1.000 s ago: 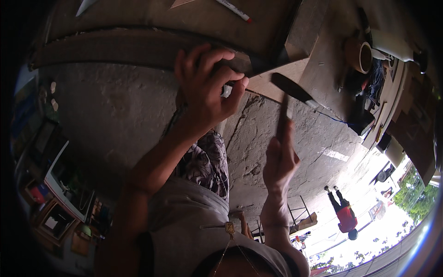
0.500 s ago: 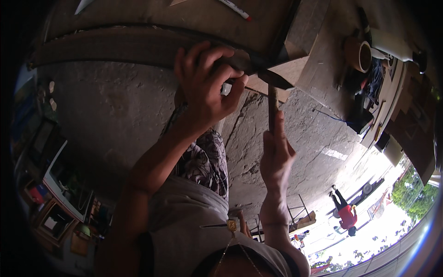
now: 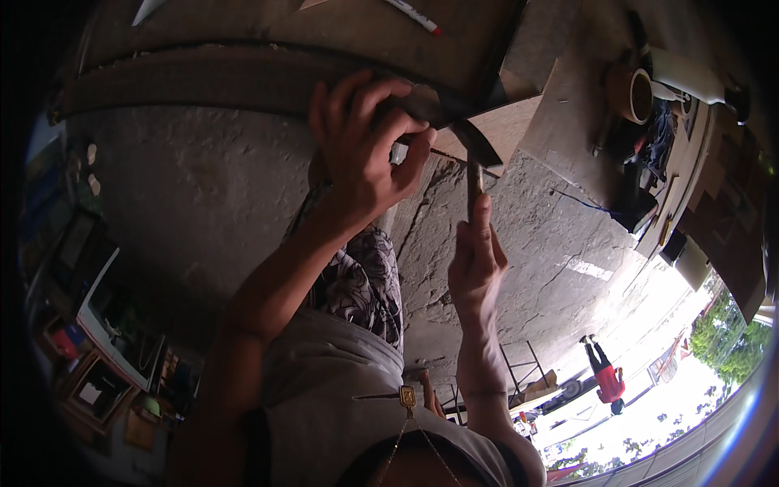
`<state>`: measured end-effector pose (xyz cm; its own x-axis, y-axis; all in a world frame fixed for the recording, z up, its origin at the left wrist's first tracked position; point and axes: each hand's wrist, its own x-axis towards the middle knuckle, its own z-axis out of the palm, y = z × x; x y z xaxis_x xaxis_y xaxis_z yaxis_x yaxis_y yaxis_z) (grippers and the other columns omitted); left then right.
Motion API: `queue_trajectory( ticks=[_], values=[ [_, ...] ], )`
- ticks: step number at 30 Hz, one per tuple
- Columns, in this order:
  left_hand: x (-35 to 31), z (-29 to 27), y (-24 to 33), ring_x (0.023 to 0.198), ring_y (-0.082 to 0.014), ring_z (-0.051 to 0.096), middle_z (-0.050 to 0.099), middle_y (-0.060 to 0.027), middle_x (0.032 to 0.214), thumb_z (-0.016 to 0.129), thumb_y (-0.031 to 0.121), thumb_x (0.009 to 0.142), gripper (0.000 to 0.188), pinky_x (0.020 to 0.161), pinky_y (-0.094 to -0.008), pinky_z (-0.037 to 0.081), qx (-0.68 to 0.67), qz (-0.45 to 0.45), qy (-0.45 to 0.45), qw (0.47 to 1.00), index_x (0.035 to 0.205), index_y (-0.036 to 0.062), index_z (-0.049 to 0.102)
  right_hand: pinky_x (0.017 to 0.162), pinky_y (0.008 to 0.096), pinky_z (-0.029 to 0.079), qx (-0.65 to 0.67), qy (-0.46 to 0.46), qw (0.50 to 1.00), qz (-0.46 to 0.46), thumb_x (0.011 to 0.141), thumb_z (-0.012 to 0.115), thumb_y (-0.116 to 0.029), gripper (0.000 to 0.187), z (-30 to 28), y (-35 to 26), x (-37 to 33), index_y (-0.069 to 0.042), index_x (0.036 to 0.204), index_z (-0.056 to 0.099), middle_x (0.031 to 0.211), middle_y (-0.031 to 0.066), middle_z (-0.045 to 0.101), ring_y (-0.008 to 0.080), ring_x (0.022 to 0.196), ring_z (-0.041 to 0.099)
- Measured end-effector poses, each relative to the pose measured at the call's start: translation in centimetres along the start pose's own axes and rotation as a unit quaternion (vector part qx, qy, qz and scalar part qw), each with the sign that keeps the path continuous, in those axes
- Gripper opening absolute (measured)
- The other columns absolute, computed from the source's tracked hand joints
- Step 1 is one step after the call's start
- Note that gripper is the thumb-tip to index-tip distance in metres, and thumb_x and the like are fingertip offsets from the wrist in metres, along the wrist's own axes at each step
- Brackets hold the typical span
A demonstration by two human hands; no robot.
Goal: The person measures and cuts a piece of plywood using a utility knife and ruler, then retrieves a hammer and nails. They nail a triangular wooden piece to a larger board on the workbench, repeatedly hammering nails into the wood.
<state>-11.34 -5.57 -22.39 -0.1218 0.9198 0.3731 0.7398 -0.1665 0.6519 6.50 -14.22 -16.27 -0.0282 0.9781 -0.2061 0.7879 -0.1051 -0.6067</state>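
My right hand (image 3: pixel 477 264) is wrapped round the wooden handle of a hammer (image 3: pixel 474 188), its forefinger or thumb laid along the handle. The dark metal hammer head (image 3: pixel 480 146) is at the corner of a wooden frame, just right of my left fingertips. My left hand (image 3: pixel 365 142) rests over the long wooden rail (image 3: pixel 203 85) of that frame. Its thumb and forefinger are pinched together near the corner; anything between them is too small or hidden. A pale wooden board (image 3: pixel 511 126) shows under the corner, behind the hammer head.
A red-tipped white marker (image 3: pixel 415 16) lies on the panel beyond the rail. At the right are a round brown pot-like container (image 3: pixel 630 96) and dark cloth or tools. Rough concrete floor (image 3: pixel 203 178) lies below. A person in red (image 3: pixel 607 381) stands outside in bright light.
The hammer head has turned more steeply, its right end dropping, and my right hand has shifted slightly left. My left hand stays nearly still on the rail.
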Motion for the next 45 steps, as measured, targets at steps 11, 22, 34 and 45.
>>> queue_trajectory(
  ticks=[11,22,34,45],
  values=[
    [0.3,-0.7,-0.1,0.122,-0.0304,0.046,0.056,-0.0011,0.119,0.079,0.018,0.071,0.019,0.106,-0.0558,0.024,-0.025,0.018,-0.040,0.999,0.082,0.0186,0.064,0.062,0.0307,0.052,0.008,0.031,0.999,-0.044,0.092,0.060,0.001,0.056,-0.4,-0.4,0.4,-0.009,0.146,0.046,0.089,0.0236,0.068,0.0230,0.069,0.068],
    [7.8,0.1,3.4,0.103,-0.0250,0.055,0.062,-0.0016,0.103,0.079,0.020,0.076,0.015,0.091,-0.0417,0.039,-0.036,0.125,-0.079,0.988,0.089,0.0155,0.073,0.056,0.0271,0.047,0.244,0.156,0.929,0.232,0.094,0.065,-0.016,0.034,-1.2,3.4,-3.3,0.002,0.121,0.057,0.067,0.0053,0.059,0.0103,0.061,0.058],
    [16.0,14.9,9.6,0.101,-0.0229,0.058,0.070,-0.0026,0.098,0.078,0.015,0.074,0.028,0.092,-0.0376,0.042,0.023,0.386,-0.349,0.854,0.101,0.0099,0.075,0.042,0.0218,0.036,0.285,0.258,0.883,0.270,0.097,0.060,-0.013,0.022,0.0,7.3,-7.3,0.003,0.111,0.055,0.062,-0.0002,0.052,0.0061,0.045,0.045],
    [16.3,18.2,13.9,0.093,-0.0217,0.060,0.070,-0.0034,0.086,0.076,0.015,0.074,0.022,0.087,-0.0372,0.043,0.011,0.425,-0.372,0.825,0.095,0.0074,0.075,0.042,0.0214,0.036,0.335,0.305,0.828,0.331,0.096,0.063,-0.013,0.021,-1.4,8.4,-7.7,0.002,0.108,0.055,0.063,0.0000,0.054,0.0056,0.045,0.046]
  ],
)
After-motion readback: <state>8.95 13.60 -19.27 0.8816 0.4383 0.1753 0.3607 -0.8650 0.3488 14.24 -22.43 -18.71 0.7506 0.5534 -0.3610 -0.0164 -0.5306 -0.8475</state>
